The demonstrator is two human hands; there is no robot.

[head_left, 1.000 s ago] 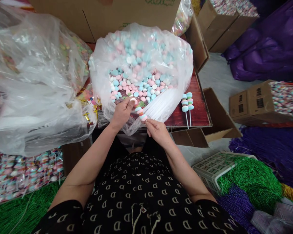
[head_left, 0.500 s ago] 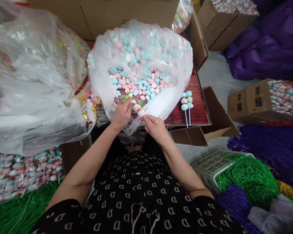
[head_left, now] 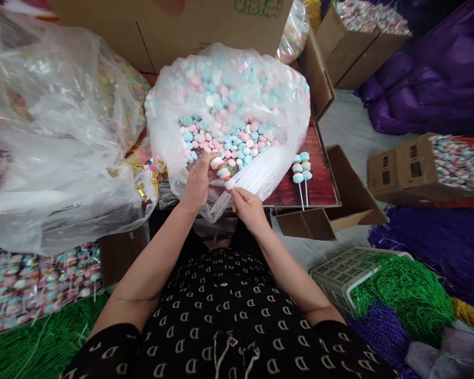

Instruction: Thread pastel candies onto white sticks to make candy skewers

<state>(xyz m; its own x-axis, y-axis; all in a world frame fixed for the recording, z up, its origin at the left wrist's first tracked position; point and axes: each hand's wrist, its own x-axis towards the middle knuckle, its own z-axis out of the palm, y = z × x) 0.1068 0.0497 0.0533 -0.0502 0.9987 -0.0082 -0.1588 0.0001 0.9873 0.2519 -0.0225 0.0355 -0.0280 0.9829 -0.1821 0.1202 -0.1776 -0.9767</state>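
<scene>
In the head view, the candy skewer (head_left: 223, 172) is at the near side of the bag (head_left: 161, 131). The right hand (head_left: 248, 207) pinches its lower end; the left hand (head_left: 198, 181) curls at the top, its grip hard to tell. Threading seems in hand; the next move probably calls for a steady hold.

Both elbows (head_left: 140, 305) are bent and set wide. The left forearm (head_left: 160, 258) and the right forearm (head_left: 290, 266) extend forward and converge in front of the torso (head_left: 221, 316). The left hand (head_left: 197, 181) sits farther forward, back upward, fingers (head_left: 205, 158) directed forward and inward, partly hidden. The right hand (head_left: 250, 209) is angled inward, its fingers curled and pinched together. The hands are near each other but apart.
</scene>
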